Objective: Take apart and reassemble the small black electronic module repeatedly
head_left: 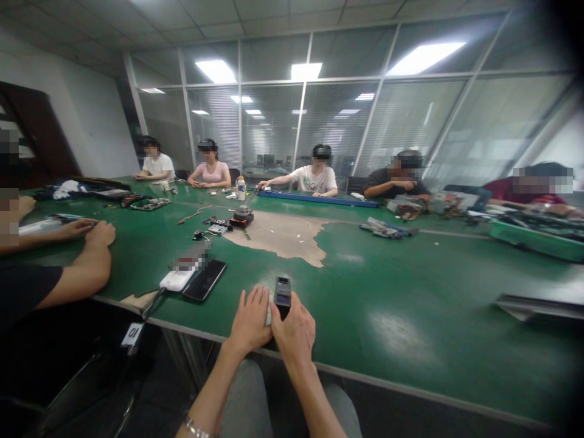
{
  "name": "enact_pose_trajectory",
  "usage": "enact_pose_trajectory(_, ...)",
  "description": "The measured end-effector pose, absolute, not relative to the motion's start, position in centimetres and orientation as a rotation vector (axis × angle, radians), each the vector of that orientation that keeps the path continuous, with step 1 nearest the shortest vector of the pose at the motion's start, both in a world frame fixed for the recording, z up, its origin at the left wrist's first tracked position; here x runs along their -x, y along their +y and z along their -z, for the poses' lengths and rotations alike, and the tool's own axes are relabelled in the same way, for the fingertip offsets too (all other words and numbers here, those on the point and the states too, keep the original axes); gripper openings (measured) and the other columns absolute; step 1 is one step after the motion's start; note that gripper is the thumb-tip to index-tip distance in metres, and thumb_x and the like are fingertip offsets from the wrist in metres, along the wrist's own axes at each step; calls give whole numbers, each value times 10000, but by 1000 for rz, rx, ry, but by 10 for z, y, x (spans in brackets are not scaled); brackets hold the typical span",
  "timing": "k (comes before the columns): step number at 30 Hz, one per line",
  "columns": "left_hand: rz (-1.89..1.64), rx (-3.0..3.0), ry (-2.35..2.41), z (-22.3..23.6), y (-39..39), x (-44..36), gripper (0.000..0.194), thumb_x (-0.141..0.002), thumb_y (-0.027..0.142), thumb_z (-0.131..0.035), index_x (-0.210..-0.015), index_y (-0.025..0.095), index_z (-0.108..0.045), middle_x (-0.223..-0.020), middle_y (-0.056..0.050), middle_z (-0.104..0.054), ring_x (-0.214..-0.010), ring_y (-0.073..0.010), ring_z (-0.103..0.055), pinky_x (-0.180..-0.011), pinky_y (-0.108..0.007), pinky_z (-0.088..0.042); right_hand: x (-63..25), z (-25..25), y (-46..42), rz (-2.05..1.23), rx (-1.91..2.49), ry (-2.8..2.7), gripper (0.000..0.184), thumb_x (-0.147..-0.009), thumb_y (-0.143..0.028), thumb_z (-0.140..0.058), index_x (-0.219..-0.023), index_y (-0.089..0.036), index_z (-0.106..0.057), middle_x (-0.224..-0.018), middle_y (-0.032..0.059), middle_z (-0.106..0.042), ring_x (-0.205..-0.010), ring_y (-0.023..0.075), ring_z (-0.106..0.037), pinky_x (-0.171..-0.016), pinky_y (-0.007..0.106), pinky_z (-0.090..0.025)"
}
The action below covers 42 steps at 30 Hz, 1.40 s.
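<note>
While the left hand (250, 319) and right hand (294, 331) press together around a dark device (282, 295), its screened top stands upright above the fingers; its lower end is hidden; a pale piece (268, 315) shows between the hands, its kind unclear; both hands sit just inside the near edge of the green table (410, 340). Left of the device lie a phone (205, 280) and a white power bank (177, 280), just beside each other; farther left, a co-worker's hands (99, 234) rest on the table; beyond the device spreads a worn tan patch (278, 237); farther still, seated co-workers (314, 179) line the far side, one behind a blue bar (317, 199).
</note>
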State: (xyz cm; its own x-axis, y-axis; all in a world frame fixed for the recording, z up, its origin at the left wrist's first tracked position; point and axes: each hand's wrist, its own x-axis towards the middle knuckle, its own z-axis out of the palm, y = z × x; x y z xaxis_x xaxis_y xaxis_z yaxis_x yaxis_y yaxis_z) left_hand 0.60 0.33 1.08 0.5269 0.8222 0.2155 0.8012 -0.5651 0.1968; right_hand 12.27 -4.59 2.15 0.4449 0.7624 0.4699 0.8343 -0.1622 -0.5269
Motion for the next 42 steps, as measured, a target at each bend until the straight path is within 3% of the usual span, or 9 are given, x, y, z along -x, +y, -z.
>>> enact_pose_trajectory(9,-388,-2700,1416,-6,6,-6,717,-878,394,-435,-1534,131,-311,-1595,-111,-300,-1478,-299,-210,-1209,-518,-99,-127,-1,-37,90,2000,-1306,725,-844,-548,-588,-1332,-16,-521,-1279,248,-609,-1232,327,-546,-1013,396,-365)
enact_pose_trajectory(22,-392,-2727,1395,-11,5,-5,643,-918,434,-464,-1516,223,-357,-1584,-116,-325,-1467,-318,-240,-1189,-566,-140,-125,1,-40,114,1948,-1331,614,-895,-547,-490,-1278,-75,-570,-1227,225,-639,-1150,307,-592,-989,405,-364)
enact_pose_trajectory(29,-396,-2730,1392,-11,4,-6,609,-932,464,-469,-1492,238,-392,-1581,-121,-329,-1462,-320,-250,-1182,-581,-153,-129,-16,-38,-38,1772,-1282,503,-883,-544,-484,-1160,-149,-627,-1091,153,-690,-1035,279,-627,-900,375,-421)
enact_pose_trajectory(36,-484,-2722,1400,-9,4,-6,633,-944,634,-422,-1469,280,-418,-1560,-110,-371,-1452,-326,-271,-1169,-604,-172,-151,-42,-42,-11,1632,-1221,548,-889,-576,-512,-1247,-166,-578,-1168,132,-667,-1066,254,-614,-923,352,-429)
enact_pose_trajectory(42,-488,-2714,1412,-6,4,-7,635,-958,671,-357,-1448,277,-450,-1559,-114,-372,-1452,-319,-275,-1168,-596,-180,-197,-24,-55,119,1769,-1178,604,-882,-629,-482,-1235,-149,-576,-1140,145,-669,-1043,275,-619,-915,370,-435)
